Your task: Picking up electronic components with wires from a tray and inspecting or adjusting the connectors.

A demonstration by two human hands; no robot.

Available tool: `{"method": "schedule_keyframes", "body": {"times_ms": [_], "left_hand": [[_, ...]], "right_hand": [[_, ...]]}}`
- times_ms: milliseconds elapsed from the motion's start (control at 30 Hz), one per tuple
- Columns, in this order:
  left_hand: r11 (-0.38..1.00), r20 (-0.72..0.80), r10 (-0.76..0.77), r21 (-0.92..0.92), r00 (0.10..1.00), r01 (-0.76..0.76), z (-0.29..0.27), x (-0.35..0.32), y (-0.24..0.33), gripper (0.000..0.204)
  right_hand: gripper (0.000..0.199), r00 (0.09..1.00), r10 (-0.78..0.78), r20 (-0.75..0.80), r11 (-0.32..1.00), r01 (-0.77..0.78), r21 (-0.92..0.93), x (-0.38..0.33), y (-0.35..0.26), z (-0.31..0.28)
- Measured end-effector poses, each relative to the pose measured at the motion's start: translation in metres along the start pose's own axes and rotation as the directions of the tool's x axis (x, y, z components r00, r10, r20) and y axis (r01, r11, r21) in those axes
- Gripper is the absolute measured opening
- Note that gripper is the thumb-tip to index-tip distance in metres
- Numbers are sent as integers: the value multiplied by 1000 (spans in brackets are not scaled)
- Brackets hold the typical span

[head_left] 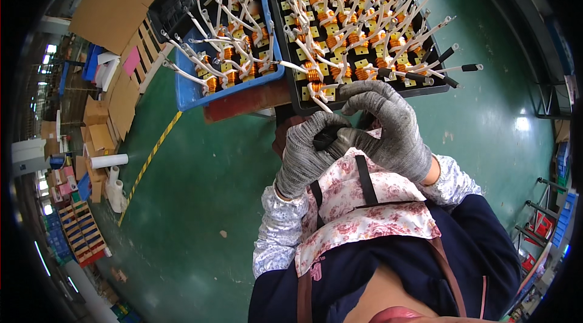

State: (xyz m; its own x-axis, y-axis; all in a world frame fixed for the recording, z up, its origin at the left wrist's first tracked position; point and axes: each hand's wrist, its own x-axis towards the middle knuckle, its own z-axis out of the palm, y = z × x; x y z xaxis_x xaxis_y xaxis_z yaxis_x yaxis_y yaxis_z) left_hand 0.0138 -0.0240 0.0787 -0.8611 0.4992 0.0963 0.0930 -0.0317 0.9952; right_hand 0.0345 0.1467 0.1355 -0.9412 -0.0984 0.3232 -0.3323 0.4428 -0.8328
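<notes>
In front of my apron, both my gloved hands come together near the close edge of a black tray. My left hand is closed around a small black piece, whose kind I cannot make out. Meeting it from the right is my right hand, its fingers curled and its thumb beside the black piece; anything in its grip is hidden. Rows of copper coils with white leads and metal ring lugs fill the tray just beyond. Several leads at its near right corner wear black sleeves.
Left of the black tray, a blue tray holds more such coils, over a reddish-brown support. Long leads jut past the tray edges. Cardboard, white rolls and a pallet stand at the left beyond a yellow-black floor line.
</notes>
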Motion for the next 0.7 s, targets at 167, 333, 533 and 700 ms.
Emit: {"method": "schedule_keyframes", "body": {"times_ms": [167,333,533,700], "left_hand": [[988,-6,10,157,1000,-9,4,0,1,30],[993,-26,49,-109,998,-51,6,3,-3,31],[992,24,96,-82,995,-93,9,15,-3,21],[895,56,-188,-400,980,195,7,11,-1,11]], "right_hand": [[20,950,-301,80,921,311,-233,0,0,-2],[20,972,-232,-25,968,228,-107,6,0,-5],[20,965,237,116,614,-241,752,15,7,-12],[21,931,274,241,761,-363,538,51,7,-53]]}}
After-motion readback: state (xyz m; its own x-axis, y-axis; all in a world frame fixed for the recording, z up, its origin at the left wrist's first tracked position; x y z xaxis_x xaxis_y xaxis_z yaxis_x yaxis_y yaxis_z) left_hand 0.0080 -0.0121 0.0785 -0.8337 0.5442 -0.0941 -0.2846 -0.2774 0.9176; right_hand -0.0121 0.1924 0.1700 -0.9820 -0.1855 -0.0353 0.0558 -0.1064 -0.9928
